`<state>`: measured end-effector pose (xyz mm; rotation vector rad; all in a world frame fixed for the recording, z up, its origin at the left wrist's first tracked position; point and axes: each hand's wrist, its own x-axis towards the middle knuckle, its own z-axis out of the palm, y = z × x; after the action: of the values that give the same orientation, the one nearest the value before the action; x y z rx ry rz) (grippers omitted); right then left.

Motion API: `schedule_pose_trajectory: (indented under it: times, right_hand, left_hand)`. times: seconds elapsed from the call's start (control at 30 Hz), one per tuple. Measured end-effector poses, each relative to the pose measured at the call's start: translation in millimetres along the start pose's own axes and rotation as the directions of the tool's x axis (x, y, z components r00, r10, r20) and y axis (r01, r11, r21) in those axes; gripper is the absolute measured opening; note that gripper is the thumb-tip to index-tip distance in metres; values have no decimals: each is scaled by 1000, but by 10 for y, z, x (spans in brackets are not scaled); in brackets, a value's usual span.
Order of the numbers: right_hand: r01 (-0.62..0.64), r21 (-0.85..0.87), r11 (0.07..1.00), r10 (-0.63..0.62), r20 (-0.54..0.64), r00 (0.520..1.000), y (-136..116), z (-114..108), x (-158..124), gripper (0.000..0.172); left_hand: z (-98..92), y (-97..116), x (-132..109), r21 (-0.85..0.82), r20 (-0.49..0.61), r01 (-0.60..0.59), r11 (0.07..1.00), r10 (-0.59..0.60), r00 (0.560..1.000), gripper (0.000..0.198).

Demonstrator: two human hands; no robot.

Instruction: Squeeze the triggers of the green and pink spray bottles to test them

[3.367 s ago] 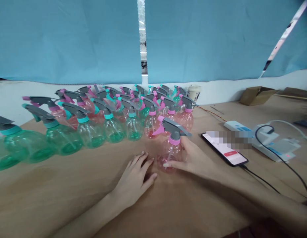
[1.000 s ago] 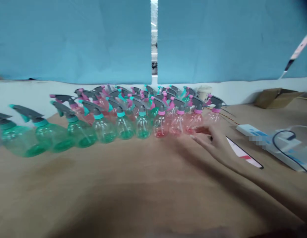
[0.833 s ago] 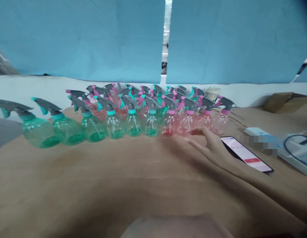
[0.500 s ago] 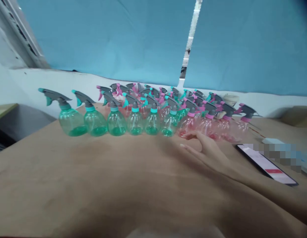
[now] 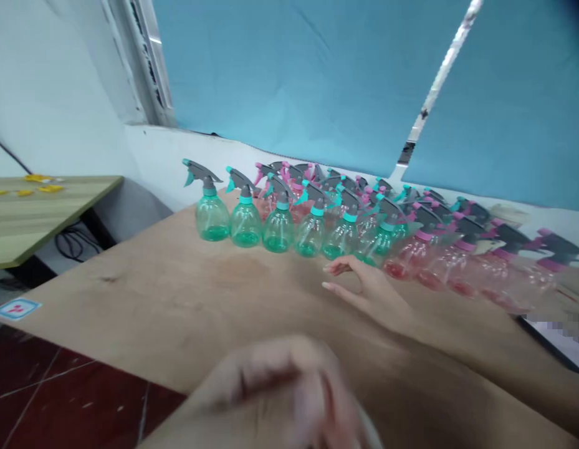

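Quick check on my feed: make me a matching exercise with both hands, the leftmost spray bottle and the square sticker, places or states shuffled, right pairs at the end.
Column one
1. right hand
2. left hand
3. leftmost spray bottle
4. square sticker

Column two
A. at the left corner of the wooden table
B. blurred, at the bottom of the picture
C. green, with a turquoise collar
D. gap showing between thumb and fingers

Pairs: 1-D, 2-B, 3-C, 4-A
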<state>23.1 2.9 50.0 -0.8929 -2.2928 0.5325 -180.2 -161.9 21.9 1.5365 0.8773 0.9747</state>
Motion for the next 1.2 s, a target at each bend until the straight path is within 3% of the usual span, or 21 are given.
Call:
schedule_pose_trajectory:
  times: [0.07,0.13,0.2,0.27,0.37,0.43,0.5,0.57,0.63,0.7,0.8,0.93,1.1,1.2]
  right_hand:
    - [-10,91,996,6,43,999,-102,121,93,23]
    - [-11,140,990,1,69,998,-186,246,197,21]
    - [15,166,986,-28,76,997,-245,382,320,19]
    - [58,188,980,-74,78,994,-282,529,466,19]
    - [108,206,973,-127,82,989,-310,756,723,16]
    - [121,223,967,-144,90,985,-323,894,909,15]
    - [136,201,970,-157,92,983,-342,1007,1094,16]
    - [157,179,971,-174,87,981,-374,1091,1266,17]
    - [175,158,972,-189,78,979,-418,1155,1410,18]
    - [184,140,973,-195,68,978,-468,1206,1514,18]
    - [189,128,974,-198,59,978,-535,1264,1579,16]
    - [198,130,972,-207,61,976,-579,1290,1541,14]
    - [200,134,971,-208,48,977,-593,1251,1506,14]
    - [196,155,968,-202,22,979,-623,1212,1524,22]
  left_hand:
    - [-281,180,242,-143,-174,45,989,-70,982,30]
    - [-625,239,437,-173,-369,96,980,-155,917,23]
    - [-1016,174,566,-46,-598,213,976,-198,776,22]
    - [-1416,54,642,8,-727,265,964,-177,663,19]
    - [-1929,-70,730,100,-850,325,941,-89,519,22]
    - [-2173,-84,796,178,-904,349,920,12,427,28]
    - [-2338,-73,874,253,-926,373,892,113,359,29]
    - [-2445,-71,963,310,-928,401,862,182,326,32]
    - [-2514,-94,1066,361,-913,410,837,227,340,58]
    - [-2567,-137,1176,411,-891,408,816,264,370,64]
    - [-2643,-215,1319,500,-839,385,776,323,438,35]
    - [-2728,-295,1383,573,-773,355,739,344,533,28]
    - [-2718,-297,1259,602,-746,345,720,354,564,29]
    - [-2631,-227,1118,608,-739,354,711,342,581,28]
